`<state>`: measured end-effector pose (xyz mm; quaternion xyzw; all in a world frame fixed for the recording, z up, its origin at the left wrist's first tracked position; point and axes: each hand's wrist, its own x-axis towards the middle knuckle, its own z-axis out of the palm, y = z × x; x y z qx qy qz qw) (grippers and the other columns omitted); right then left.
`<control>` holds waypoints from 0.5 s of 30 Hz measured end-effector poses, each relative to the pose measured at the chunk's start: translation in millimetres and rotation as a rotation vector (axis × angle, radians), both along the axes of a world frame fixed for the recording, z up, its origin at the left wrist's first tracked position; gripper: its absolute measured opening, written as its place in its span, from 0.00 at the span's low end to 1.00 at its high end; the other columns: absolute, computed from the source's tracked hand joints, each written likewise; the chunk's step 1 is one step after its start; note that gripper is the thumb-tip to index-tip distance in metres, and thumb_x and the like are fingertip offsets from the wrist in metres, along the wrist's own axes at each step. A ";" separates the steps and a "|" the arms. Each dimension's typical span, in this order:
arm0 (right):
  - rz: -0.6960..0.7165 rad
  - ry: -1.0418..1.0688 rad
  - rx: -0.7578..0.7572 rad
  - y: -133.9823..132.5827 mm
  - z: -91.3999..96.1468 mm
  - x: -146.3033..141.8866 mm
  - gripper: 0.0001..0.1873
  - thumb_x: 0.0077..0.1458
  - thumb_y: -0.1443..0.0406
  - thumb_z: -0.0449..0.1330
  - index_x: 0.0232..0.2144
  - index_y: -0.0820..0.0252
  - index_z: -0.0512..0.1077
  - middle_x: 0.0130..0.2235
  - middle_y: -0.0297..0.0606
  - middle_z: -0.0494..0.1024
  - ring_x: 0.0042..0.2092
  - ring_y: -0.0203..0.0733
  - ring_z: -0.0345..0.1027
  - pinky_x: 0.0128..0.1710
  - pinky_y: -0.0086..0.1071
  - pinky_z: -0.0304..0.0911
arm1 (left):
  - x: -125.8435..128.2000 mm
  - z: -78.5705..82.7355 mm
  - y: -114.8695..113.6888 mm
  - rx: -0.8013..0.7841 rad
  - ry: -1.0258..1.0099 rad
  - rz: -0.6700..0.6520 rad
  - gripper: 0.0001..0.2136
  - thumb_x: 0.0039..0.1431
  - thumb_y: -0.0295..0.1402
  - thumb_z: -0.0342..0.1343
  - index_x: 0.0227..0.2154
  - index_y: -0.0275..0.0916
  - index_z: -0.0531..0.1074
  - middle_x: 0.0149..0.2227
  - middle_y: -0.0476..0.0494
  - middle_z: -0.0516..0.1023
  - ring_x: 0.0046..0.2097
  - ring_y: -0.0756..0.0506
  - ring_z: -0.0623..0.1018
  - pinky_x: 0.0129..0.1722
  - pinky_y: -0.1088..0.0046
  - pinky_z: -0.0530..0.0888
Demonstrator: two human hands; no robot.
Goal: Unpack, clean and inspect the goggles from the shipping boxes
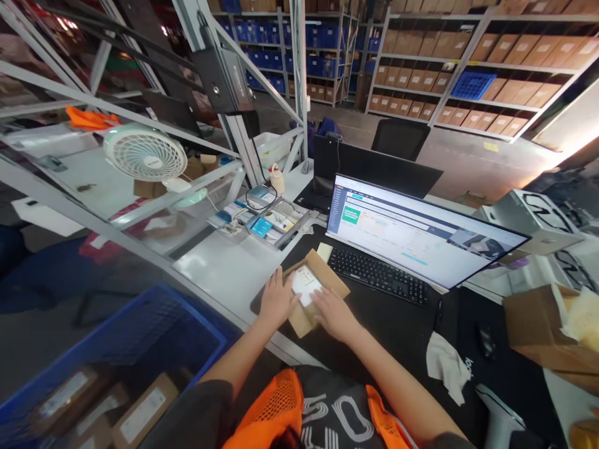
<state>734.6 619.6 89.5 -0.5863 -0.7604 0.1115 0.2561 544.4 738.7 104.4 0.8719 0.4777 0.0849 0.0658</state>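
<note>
An open cardboard box [334, 282] lies on the black desk mat in front of me, its flaps spread. Inside it sits a flat white package [305, 280] with small print on top. My left hand [277, 300] grips the box's left side, its thumb reaching over toward the white package. My right hand [334, 313] is at the opposite side, with bent fingers on the white package's right edge; its fingertips are partly hidden.
A keyboard [377, 275] and a lit monitor [421, 227] stand beyond the box. Rightward are a crumpled cloth [447, 365], a mouse [486, 341] and a larger carton [538, 324]. A blue crate [187, 312] with several boxes is at lower left; a parts tray [276, 224] lies behind.
</note>
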 end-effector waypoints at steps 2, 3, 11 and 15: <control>-0.049 -0.001 -0.006 6.6 6.3 -4.1 0.18 0.62 0.65 0.59 0.54 0.58 0.72 0.53 0.46 0.75 0.59 0.51 0.63 0.65 0.52 0.50 | -1.2 3.4 9.2 -0.002 0.003 -0.004 0.32 0.62 0.43 0.58 0.67 0.43 0.58 0.67 0.26 0.58 0.63 0.27 0.66 0.63 0.48 0.60; -0.084 0.014 -0.002 5.4 8.7 -2.5 0.13 0.64 0.65 0.57 0.49 0.57 0.74 0.48 0.44 0.77 0.56 0.49 0.66 0.64 0.52 0.51 | -1.9 4.0 14.6 -0.013 -0.001 -0.002 0.31 0.63 0.44 0.56 0.68 0.47 0.58 0.65 0.27 0.62 0.61 0.28 0.69 0.61 0.48 0.63; -0.330 0.134 -0.104 -42.2 -4.8 16.2 0.05 0.58 0.65 0.65 0.29 0.56 0.77 0.31 0.37 0.78 0.38 0.44 0.70 0.40 0.37 0.61 | -4.0 -24.3 52.2 -0.237 -0.206 0.177 0.26 0.72 0.43 0.38 0.70 0.46 0.52 0.52 0.36 0.78 0.47 0.37 0.80 0.45 0.63 0.74; -0.393 0.159 -0.195 -34.7 -24.3 7.8 0.11 0.52 0.71 0.67 0.21 0.58 0.72 0.27 0.34 0.77 0.32 0.41 0.70 0.35 0.33 0.59 | 4.9 -37.4 59.2 -0.321 -0.346 0.352 0.25 0.72 0.45 0.35 0.65 0.46 0.63 0.53 0.38 0.79 0.49 0.36 0.80 0.45 0.62 0.74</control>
